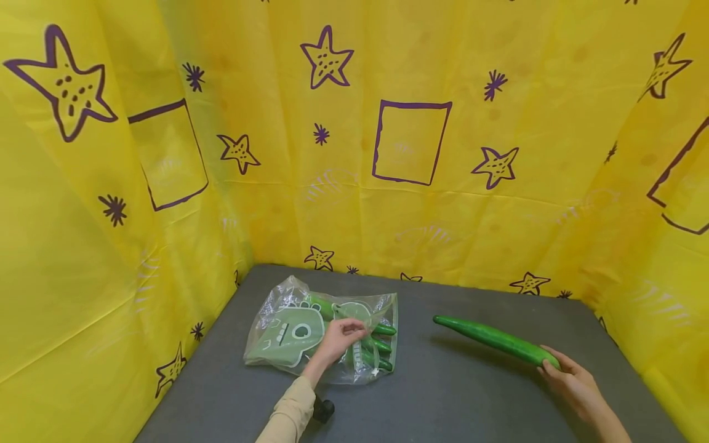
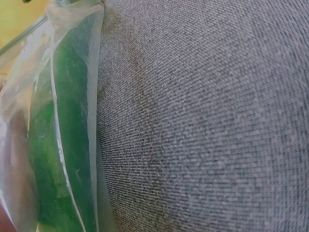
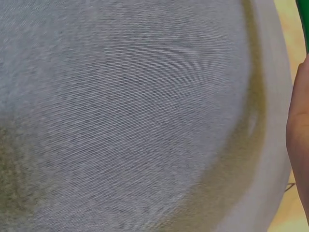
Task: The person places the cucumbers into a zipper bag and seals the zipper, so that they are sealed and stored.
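A long green cucumber [image 1: 493,337] is held by one end in my right hand [image 1: 573,383], its other end pointing up and left over the table. In the right wrist view only the side of that hand [image 3: 300,125] shows at the right border. My left hand [image 1: 340,338] is on a clear plastic zip bag [image 1: 266,344] with a green cartoon print, thumb and fingers pinching its upper film. Several cucumbers [image 1: 382,347] lie inside the bag, their tips toward its right edge. Close up in the left wrist view, a cucumber [image 2: 72,125] shows through the plastic.
The grey cloth-covered table [image 1: 443,394] reaches back to yellow curtains [image 1: 354,215] with purple star drawings, which close in the back and both sides. A small black object [image 1: 324,411] sits by my left forearm, partly hidden by it.
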### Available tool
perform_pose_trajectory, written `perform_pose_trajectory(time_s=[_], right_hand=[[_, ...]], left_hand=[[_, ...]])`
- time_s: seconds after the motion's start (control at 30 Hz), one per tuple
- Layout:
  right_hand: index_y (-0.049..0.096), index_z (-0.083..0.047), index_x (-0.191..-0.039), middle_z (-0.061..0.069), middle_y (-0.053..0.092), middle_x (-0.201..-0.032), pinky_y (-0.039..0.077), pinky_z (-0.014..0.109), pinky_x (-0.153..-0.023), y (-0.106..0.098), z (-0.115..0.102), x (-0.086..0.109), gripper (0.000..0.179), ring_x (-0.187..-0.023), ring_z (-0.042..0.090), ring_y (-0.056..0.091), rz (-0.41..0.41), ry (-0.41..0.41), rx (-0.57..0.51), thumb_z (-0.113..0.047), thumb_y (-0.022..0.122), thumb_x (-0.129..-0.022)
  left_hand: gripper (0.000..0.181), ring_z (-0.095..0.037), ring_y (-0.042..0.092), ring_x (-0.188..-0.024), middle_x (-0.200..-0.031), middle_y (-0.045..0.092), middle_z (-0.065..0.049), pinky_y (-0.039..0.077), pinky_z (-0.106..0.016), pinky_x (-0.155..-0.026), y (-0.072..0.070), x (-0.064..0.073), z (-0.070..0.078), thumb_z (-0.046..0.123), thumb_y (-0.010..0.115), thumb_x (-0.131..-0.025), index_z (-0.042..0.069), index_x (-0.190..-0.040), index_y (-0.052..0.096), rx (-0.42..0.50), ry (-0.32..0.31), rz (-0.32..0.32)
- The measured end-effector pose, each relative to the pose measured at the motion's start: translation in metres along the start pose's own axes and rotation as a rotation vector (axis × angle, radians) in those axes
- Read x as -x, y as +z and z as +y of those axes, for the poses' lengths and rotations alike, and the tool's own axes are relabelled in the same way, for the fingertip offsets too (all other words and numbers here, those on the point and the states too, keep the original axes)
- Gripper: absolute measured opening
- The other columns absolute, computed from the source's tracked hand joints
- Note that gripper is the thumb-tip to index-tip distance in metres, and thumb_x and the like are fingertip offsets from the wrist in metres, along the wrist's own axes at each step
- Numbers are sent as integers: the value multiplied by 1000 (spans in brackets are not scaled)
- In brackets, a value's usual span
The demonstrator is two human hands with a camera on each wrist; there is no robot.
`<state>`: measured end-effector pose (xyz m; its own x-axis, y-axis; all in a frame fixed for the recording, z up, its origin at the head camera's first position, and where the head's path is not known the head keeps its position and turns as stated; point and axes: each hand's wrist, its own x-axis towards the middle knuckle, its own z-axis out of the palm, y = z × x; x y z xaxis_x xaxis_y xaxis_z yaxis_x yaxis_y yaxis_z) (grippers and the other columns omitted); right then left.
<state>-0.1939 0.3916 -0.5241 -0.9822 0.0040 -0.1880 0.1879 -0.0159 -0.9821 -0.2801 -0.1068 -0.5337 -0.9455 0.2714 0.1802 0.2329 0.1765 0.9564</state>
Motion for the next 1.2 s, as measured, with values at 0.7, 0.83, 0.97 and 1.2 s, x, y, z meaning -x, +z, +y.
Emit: perform_pose_trajectory(time_s=[0.7, 0.83, 0.97, 1.2], right_hand=[[68, -26, -115, -10, 61, -102, 52, 16, -84, -18, -42, 0, 45, -97, 4, 65, -263, -236, -380, 3, 37, -99], [68, -27, -114, -11, 61, -102, 52, 15, -84, -17, -43, 0, 45, -96, 4, 66, -249, -237, -362, 3, 38, -99], [69, -29, -111, -13, 60, -101, 52, 14, -84, -13, -40, -1, 43, -95, 2, 66, -224, -219, -320, 1, 40, -99], [67, -37, -106, -18, 59, -99, 51, 12, -81, 1, -36, -5, 39, -93, -2, 64, -162, -176, -179, -4, 47, -98]], left_hand=[[17, -33, 68, -94, -100, 69, -26, 54, -22, -75, -1, 6, 22, 3, 62, -89, -8, -101, 67, -1, -27, -8], [17, -35, 68, -94, -99, 69, -27, 54, -21, -74, -2, 11, 35, 1, 62, -88, -10, -100, 66, -8, -19, -8], [16, -37, 67, -95, -100, 69, -27, 53, -20, -74, -2, 13, 39, 1, 62, -88, -10, -99, 66, -13, -18, -4], [16, -34, 68, -95, -101, 69, -26, 54, -20, -75, -1, 12, 36, 1, 63, -88, -8, -100, 67, 1, -15, -1]])
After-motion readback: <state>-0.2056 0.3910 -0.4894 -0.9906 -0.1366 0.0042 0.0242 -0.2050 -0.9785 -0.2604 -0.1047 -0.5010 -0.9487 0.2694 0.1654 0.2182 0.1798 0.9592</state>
